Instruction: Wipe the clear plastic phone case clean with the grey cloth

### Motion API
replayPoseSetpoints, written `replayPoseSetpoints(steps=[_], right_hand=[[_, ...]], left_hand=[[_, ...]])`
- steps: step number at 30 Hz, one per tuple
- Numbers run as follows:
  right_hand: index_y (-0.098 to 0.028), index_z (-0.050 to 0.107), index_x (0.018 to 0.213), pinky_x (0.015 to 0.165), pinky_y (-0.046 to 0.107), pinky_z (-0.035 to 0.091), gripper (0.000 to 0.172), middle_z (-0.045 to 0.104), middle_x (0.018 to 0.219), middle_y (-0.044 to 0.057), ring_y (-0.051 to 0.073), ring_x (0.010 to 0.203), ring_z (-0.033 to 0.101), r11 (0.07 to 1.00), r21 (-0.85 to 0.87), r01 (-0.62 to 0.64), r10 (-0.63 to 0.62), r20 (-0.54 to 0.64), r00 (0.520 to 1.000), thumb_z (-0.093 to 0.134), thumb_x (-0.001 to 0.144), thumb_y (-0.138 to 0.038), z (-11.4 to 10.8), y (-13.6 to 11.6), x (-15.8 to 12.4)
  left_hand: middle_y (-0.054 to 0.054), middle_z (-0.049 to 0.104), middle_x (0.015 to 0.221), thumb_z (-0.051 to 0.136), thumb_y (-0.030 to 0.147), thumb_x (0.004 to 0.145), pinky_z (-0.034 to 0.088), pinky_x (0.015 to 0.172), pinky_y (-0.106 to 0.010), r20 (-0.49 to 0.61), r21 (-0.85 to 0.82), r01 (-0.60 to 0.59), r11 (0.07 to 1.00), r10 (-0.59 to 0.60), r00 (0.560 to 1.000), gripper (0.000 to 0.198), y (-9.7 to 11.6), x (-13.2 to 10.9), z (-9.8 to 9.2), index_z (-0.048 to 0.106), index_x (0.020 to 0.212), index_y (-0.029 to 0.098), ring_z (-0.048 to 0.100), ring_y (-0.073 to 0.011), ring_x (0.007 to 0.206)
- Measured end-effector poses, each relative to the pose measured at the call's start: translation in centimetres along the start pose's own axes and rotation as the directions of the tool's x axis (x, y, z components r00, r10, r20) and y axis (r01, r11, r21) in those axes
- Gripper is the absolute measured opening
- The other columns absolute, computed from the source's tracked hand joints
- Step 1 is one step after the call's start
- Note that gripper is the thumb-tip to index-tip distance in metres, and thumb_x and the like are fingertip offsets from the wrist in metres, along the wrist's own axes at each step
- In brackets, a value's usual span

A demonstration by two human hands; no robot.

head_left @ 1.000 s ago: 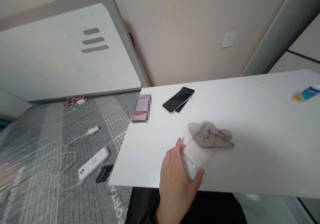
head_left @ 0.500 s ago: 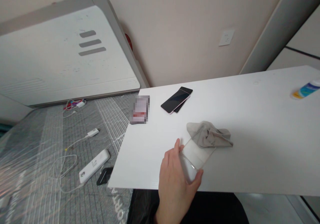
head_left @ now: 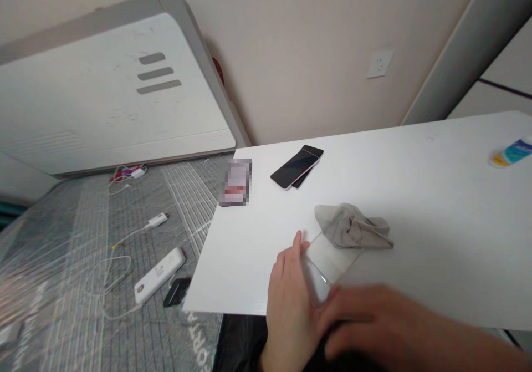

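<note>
My left hand [head_left: 288, 300] grips the near end of a clear phone case [head_left: 328, 261] that lies on the white table [head_left: 436, 222], thumb on one edge and fingers on the other. A crumpled grey cloth [head_left: 353, 227] covers the case's far end. My right hand [head_left: 386, 322] comes in low from the right at the table's near edge, blurred, with its fingers close to the case and the left hand; what it holds, if anything, cannot be made out. Two stacked phones [head_left: 297, 167] lie farther back on the table.
A blurred-out card or box [head_left: 235, 182] sits at the table's left corner. A small bottle [head_left: 511, 153] lies at the far right. Left of the table, a plastic-wrapped mattress [head_left: 62, 272] carries a white power bank [head_left: 160, 268], cables, a charger plug [head_left: 155, 219] and a small dark object [head_left: 177, 291].
My right hand has come into view from the lower right, reaching toward the case. The left hand and case stay where they were.
</note>
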State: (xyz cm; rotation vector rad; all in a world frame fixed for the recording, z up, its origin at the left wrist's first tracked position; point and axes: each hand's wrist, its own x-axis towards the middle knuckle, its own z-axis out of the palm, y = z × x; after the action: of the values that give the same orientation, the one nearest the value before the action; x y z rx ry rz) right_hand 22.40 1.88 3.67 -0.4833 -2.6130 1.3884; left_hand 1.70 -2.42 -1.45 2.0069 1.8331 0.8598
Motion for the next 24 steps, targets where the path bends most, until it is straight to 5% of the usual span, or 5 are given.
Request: replayPoseSetpoints(steps=[2, 6, 13, 17, 24], right_hand=[[-0.026, 0.075, 0.127, 0.105, 0.044, 0.059, 0.043, 0.078, 0.129, 0.008, 0.025, 0.120, 0.073, 0.952, -0.305, -0.035, -0.038, -0.229, 0.973, 0.045, 0.105, -0.006, -4.0, 3.2, -0.8], [-0.026, 0.081, 0.118, 0.088, 0.035, 0.062, 0.029, 0.079, 0.120, 0.006, 0.021, 0.102, 0.078, 0.870, -0.489, -0.068, -0.036, -0.200, 0.979, 0.056, 0.107, -0.016, -8.6, 7.5, -0.7], [-0.030, 0.082, 0.112, 0.083, 0.030, 0.057, 0.033, 0.078, 0.104, 0.001, 0.017, 0.091, 0.075, 0.861, -0.507, 0.052, -0.137, -0.131, 0.982, 0.058, 0.104, -0.009, -5.0, 6.7, 3.1], [-0.028, 0.082, 0.108, 0.074, 0.034, 0.058, 0.036, 0.077, 0.100, 0.004, 0.022, 0.086, 0.073, 0.804, -0.594, -0.028, -0.116, -0.204, 0.972, 0.052, 0.104, -0.009, -6.7, 7.5, 1.9], [-0.028, 0.080, 0.102, 0.105, 0.043, 0.063, 0.030, 0.070, 0.148, 0.007, 0.028, 0.131, 0.070, 0.747, -0.665, 0.012, -0.202, -0.209, 0.957, 0.052, 0.108, -0.020, -8.9, 9.1, 0.8]], left_hand=[[-0.011, 0.068, 0.138, 0.091, 0.019, 0.077, 0.058, 0.106, -0.051, 0.007, -0.018, 0.010, 1.000, -0.010, 1.000, 0.116, -0.1, 0.1, -0.1, 0.019, 0.167, 0.026, 0.066, -0.0323, 0.124], [-0.009, 0.068, 0.137, 0.091, 0.015, 0.074, 0.056, 0.108, -0.053, 0.035, -0.043, 0.053, 0.998, -0.051, 0.998, 0.119, 0.2, 0.2, -0.3, 0.018, 0.167, 0.030, 0.065, -0.0322, 0.125], [-0.012, 0.066, 0.137, 0.095, 0.024, 0.075, 0.055, 0.107, -0.053, 0.063, -0.022, 0.083, 0.996, -0.082, 0.995, 0.116, 0.5, 0.3, -0.5, 0.023, 0.166, 0.026, 0.065, -0.0338, 0.125], [-0.009, 0.067, 0.139, 0.094, 0.020, 0.076, 0.054, 0.110, -0.052, 0.057, -0.055, 0.076, 0.996, -0.073, 0.996, 0.118, 0.5, 0.2, -0.6, 0.019, 0.166, 0.030, 0.064, -0.0318, 0.127], [-0.008, 0.069, 0.136, 0.096, 0.014, 0.068, 0.058, 0.106, -0.054, 0.037, -0.061, 0.089, 0.994, -0.087, 0.996, 0.128, 0.3, 0.1, -0.2, 0.018, 0.167, 0.034, 0.067, -0.0333, 0.123]])
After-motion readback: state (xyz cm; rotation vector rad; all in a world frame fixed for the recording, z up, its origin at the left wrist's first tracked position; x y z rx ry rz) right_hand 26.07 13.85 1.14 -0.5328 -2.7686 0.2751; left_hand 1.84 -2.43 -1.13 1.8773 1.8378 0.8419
